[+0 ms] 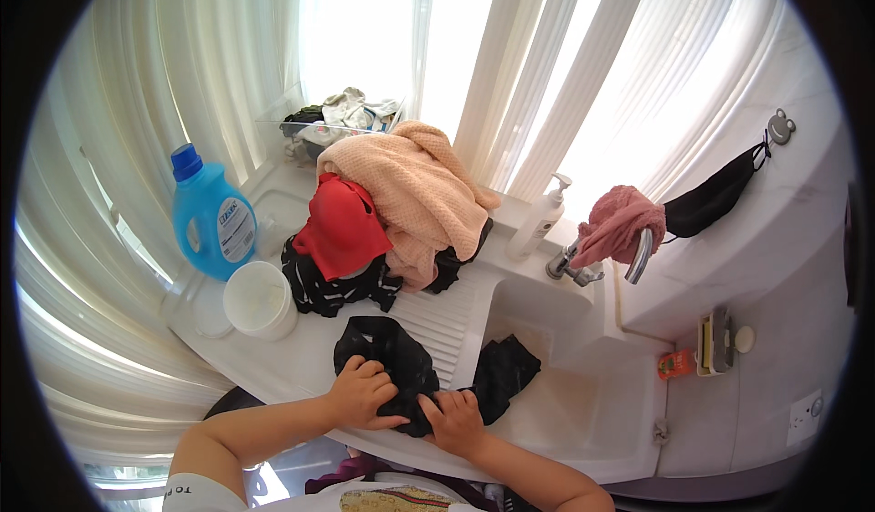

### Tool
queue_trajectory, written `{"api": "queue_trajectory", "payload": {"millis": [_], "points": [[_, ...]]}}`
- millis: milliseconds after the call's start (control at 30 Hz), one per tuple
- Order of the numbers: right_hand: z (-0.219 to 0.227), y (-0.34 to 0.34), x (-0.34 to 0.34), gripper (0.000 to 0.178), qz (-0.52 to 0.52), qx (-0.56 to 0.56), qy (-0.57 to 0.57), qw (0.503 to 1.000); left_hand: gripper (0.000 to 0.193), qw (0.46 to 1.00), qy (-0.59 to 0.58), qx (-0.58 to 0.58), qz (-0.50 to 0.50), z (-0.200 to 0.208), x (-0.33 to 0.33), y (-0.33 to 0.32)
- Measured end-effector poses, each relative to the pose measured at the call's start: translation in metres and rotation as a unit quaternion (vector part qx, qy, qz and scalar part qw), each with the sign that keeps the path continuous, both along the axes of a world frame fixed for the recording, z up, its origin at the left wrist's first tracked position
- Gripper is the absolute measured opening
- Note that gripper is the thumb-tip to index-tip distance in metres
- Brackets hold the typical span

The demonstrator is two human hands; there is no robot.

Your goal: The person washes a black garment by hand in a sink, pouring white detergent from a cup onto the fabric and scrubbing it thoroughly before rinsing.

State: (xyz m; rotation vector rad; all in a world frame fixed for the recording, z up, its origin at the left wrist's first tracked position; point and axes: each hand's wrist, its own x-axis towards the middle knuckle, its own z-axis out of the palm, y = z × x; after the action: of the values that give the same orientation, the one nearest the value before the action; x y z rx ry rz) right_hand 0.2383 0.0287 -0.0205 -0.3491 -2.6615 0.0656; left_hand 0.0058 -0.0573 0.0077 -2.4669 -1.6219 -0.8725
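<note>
A black cloth garment (394,352) lies bunched at the front of the white washboard (447,316), and its far-right part hangs over the edge into the sink basin (556,421). My left hand (365,395) is closed on the garment's near-left side, fingers curled over the fabric. Beside it on the right, my right hand (454,421) pinches the near edge of the same cloth. Folds of the fabric cover some of the fingertips. The garment's exact kind does not show.
Behind the hands sit a peach towel (415,188), a red cloth (342,225) and black-and-white striped clothing (314,289). To the left stand a blue detergent bottle (214,216) and a white tub (260,302). A pump bottle (540,220) and a pink cloth (620,225) over the faucet (643,261) are at right.
</note>
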Motion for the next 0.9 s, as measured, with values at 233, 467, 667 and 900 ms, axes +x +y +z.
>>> {"api": "queue_trajectory", "payload": {"millis": [233, 467, 667, 900], "points": [[0.001, 0.09, -0.078, 0.064, -0.173, -0.033, 0.063, 0.982, 0.037, 0.959, -0.013, 0.063, 0.276, -0.003, -0.007, 0.102], [0.008, 0.01, -0.005, 0.06, 0.062, -0.112, 0.076, 0.989, 0.04, 0.998, -0.033, 0.057, -0.01, 0.001, 0.015, -0.013], [-0.002, 0.101, -0.067, 0.063, -0.118, -0.108, 0.11, 0.981, 0.023, 0.968, -0.136, 0.059, 0.205, -0.005, -0.001, 0.111], [0.01, 0.113, 0.032, 0.088, -0.18, -0.305, -0.149, 0.923, 0.045, 0.97, -0.062, -0.063, 0.226, 0.007, -0.023, 0.049]]}}
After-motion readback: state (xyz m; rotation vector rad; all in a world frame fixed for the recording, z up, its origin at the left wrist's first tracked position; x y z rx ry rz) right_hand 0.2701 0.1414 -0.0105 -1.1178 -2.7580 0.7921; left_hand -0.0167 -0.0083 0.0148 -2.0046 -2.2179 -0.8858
